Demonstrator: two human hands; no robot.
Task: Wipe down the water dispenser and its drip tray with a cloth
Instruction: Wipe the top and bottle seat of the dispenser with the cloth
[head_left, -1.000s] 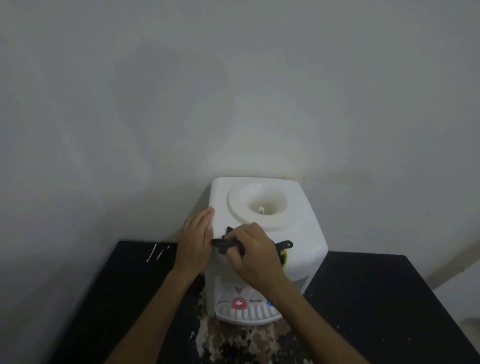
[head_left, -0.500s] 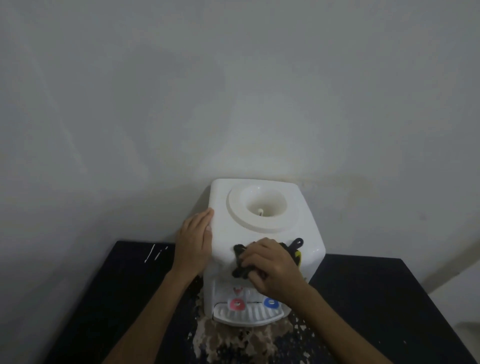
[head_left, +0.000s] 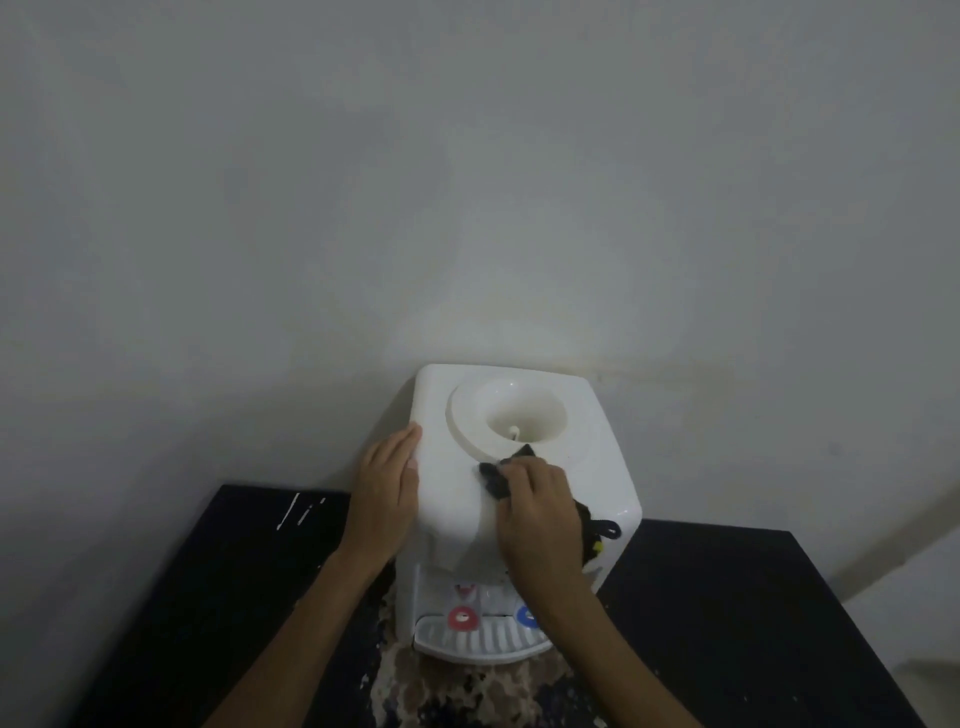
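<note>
Cloth (head_left: 494, 480) (black) is being gripped by right hand (head_left: 537, 514) atop water dispenser (head_left: 592, 452), lower centre; left hand (head_left: 387, 493) is resting flat, fingers (head_left: 400, 452) relaxed, against its side.

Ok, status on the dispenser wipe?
Right hand grips black cloth on water dispenser top. Left hand flat against its left side. No hand on drip tray.

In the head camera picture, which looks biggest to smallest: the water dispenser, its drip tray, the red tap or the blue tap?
1. water dispenser
2. drip tray
3. red tap and blue tap: alike; an arm partly hides the blue one.
</note>
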